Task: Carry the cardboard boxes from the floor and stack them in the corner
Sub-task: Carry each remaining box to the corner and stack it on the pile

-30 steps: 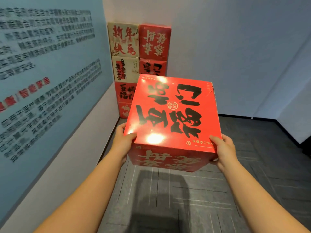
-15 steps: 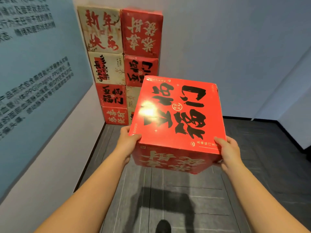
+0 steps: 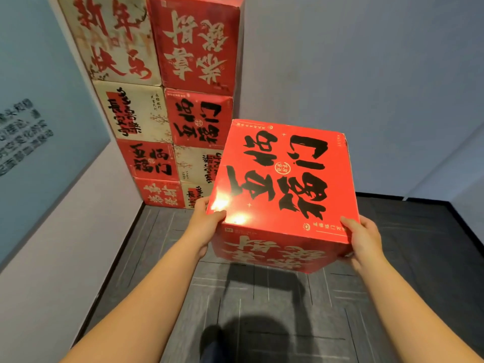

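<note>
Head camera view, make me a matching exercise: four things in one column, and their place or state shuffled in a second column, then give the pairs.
1. red box
2. left hand
3. right hand
4. box stack

A. standing in the corner against the walls
B. gripping the box's near right corner
C. held above the floor
D. gripping the box's near left corner

Pairs: 1-C, 2-D, 3-B, 4-A
</note>
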Available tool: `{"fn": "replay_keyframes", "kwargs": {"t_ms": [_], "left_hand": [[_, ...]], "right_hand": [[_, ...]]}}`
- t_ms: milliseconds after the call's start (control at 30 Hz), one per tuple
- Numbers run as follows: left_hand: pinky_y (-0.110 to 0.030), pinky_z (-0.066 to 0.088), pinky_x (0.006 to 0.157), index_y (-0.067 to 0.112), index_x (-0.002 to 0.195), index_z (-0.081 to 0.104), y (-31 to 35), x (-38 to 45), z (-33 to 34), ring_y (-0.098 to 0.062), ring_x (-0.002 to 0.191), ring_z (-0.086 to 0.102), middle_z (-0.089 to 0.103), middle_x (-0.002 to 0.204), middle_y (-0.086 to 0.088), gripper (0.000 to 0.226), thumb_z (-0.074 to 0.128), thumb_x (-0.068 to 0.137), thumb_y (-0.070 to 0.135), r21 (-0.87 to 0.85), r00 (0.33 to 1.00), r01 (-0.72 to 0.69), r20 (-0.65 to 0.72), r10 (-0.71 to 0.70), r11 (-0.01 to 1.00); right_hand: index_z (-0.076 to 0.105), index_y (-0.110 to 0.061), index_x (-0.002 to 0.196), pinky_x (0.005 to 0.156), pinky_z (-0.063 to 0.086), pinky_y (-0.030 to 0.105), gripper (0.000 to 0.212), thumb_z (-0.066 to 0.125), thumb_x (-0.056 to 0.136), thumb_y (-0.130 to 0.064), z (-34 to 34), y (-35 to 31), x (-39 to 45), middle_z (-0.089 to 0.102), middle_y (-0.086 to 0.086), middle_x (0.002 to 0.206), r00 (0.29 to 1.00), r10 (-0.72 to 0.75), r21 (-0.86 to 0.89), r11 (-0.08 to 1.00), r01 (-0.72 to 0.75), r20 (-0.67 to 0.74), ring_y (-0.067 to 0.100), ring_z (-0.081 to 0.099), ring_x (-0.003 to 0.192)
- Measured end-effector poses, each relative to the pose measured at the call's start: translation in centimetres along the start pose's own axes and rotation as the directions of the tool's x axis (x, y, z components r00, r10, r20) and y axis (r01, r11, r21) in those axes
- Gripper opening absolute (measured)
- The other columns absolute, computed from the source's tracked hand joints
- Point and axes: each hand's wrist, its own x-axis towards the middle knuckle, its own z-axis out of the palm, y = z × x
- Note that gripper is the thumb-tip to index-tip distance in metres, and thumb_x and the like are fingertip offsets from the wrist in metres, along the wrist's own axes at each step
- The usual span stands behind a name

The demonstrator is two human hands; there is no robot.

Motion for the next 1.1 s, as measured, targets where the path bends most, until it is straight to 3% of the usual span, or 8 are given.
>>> {"fn": "replay_keyframes", "kwargs": {"t_ms": [200, 300, 400, 533, 667, 800, 1000, 1100], "left_hand": [[-0.010, 0.031, 0.030, 0.009, 0.134, 0.037, 2.5, 10.3, 2.8, -0.011, 0.056, 0.039, 0.055, 0.091, -0.010, 0.043, 0.043, 0.092, 0.000, 0.021, 0.999, 0.047, 0.009, -0.047, 0.999], [-0.008, 0.029, 0.029, 0.007, 0.135, 0.037, 4.7, 16.2, 4.6, -0.011, 0.056, 0.038, 0.052, 0.083, -0.006, 0.043, 0.042, 0.093, -0.001, 0.021, 0.998, 0.051, 0.034, -0.052, 0.998], [-0.009, 0.033, 0.032, 0.008, 0.135, 0.036, 7.0, 21.5, 6.3, -0.010, 0.059, 0.039, 0.051, 0.087, -0.004, 0.043, 0.043, 0.093, 0.000, 0.044, 0.998, 0.058, 0.036, -0.060, 0.997], [-0.021, 0.034, 0.054, 0.013, 0.136, 0.036, 9.0, 27.3, 8.5, -0.006, 0.072, 0.044, 0.051, 0.114, -0.008, 0.044, 0.043, 0.094, 0.003, 0.077, 0.997, 0.062, 0.030, -0.064, 0.995], [-0.020, 0.033, 0.061, 0.017, 0.138, 0.034, 9.7, 32.4, 11.0, -0.003, 0.078, 0.045, 0.049, 0.116, -0.002, 0.047, 0.042, 0.094, 0.003, 0.074, 0.995, 0.094, 0.032, -0.096, 0.993], [-0.032, 0.034, 0.078, 0.026, 0.139, 0.033, 9.5, 37.9, 13.5, -0.016, 0.099, 0.044, 0.048, 0.118, 0.000, 0.048, 0.041, 0.096, 0.006, 0.076, 0.988, 0.156, -0.001, -0.156, 0.985], [-0.051, 0.031, 0.095, 0.032, 0.140, 0.031, 8.0, 46.2, 17.2, -0.023, 0.111, 0.037, 0.043, 0.123, 0.002, 0.048, 0.040, 0.097, 0.011, 0.013, 0.952, 0.277, -0.140, -0.272, 0.961], [-0.046, 0.033, 0.092, 0.023, 0.136, 0.035, 7.2, 49.7, 18.6, -0.022, 0.105, 0.039, 0.045, 0.118, -0.002, 0.040, 0.039, 0.098, 0.012, -0.042, 0.914, 0.334, -0.231, -0.334, 0.942]], "right_hand": [[0.043, -0.007, 0.131, 0.069, 0.045, 0.033, 0.041, 0.053, 0.091, -0.010, 4.3, -1.8, 9.3, 0.058, 0.005, 0.094, 0.999, 0.021, -0.002, 1.000, -0.021, -0.030, 0.012, 0.053, 0.070], [0.043, -0.007, 0.131, 0.062, 0.043, 0.029, 0.041, 0.053, 0.091, -0.010, 6.8, -3.6, 14.5, 0.057, 0.008, 0.103, 0.998, 0.025, -0.003, 1.000, -0.025, -0.051, 0.012, 0.053, 0.070], [0.042, -0.007, 0.132, 0.065, 0.045, 0.030, 0.042, 0.053, 0.092, -0.010, 9.2, -5.3, 19.3, 0.059, 0.010, 0.107, 0.998, 0.039, -0.005, 0.999, -0.039, -0.059, 0.012, 0.054, 0.071], [0.041, -0.009, 0.131, 0.064, 0.045, 0.031, 0.040, 0.052, 0.093, -0.014, 11.5, -6.8, 24.9, 0.058, 0.000, 0.088, 0.998, 0.043, -0.021, 0.999, -0.044, -0.056, 0.011, 0.055, 0.072], [0.040, -0.010, 0.132, 0.077, 0.044, 0.040, 0.040, 0.051, 0.093, -0.015, 13.4, -7.6, 31.2, 0.056, 0.006, 0.104, 0.996, 0.074, -0.051, 0.996, -0.077, -0.052, 0.011, 0.053, 0.072], [0.040, -0.011, 0.132, 0.078, 0.046, 0.041, 0.041, 0.052, 0.093, -0.014, 15.4, -7.7, 38.5, 0.056, 0.007, 0.107, 0.993, 0.118, -0.075, 0.990, -0.119, -0.020, 0.012, 0.054, 0.073], [0.041, -0.012, 0.130, 0.057, 0.039, 0.026, 0.039, 0.052, 0.092, -0.013, 18.5, -7.5, 49.7, 0.058, 0.009, 0.113, 0.983, 0.161, -0.165, 0.976, -0.145, 0.085, 0.011, 0.054, 0.073], [0.042, -0.012, 0.128, 0.055, 0.036, 0.025, 0.036, 0.052, 0.093, -0.013, 20.5, -7.1, 54.6, 0.060, 0.009, 0.114, 0.973, 0.182, -0.244, 0.959, -0.144, 0.142, 0.013, 0.054, 0.071]]}}
